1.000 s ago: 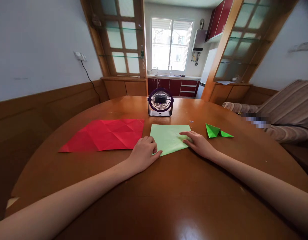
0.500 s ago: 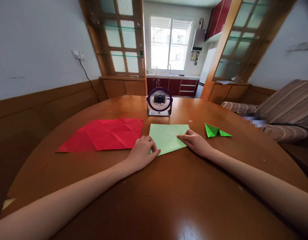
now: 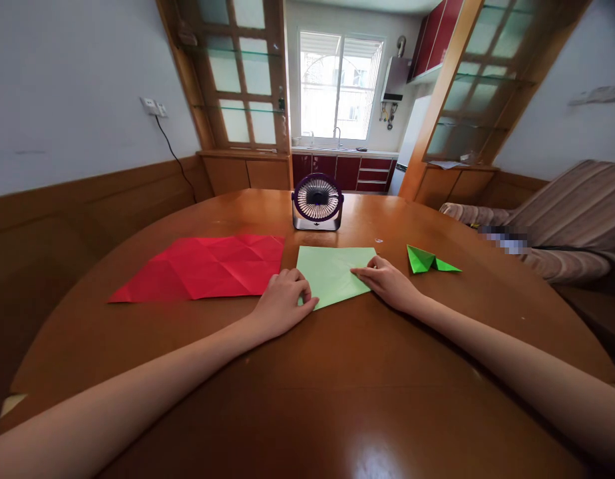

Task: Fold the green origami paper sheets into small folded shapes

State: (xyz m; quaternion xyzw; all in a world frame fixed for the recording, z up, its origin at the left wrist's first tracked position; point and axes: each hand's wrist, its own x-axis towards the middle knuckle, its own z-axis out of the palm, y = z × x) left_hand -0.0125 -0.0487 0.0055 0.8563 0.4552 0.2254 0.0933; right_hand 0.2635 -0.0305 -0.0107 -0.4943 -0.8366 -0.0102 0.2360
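A pale green sheet of paper lies on the wooden table between my hands. My left hand is closed at its lower left corner, thumb and curled fingers at the paper's edge. At the right side of the sheet, my right hand has its fingers pressed together on the paper near the edge. To the left lies a larger red sheet of paper with crease lines across it. A bright green folded paper piece stands on the table to the right of my right hand.
A small purple desk fan stands at the table's far side, behind the pale green paper. The brown table has a rounded edge. A striped sofa is beyond it on the right.
The view has shifted very slightly. Both hands and the papers stay in nearly the same places on the table.
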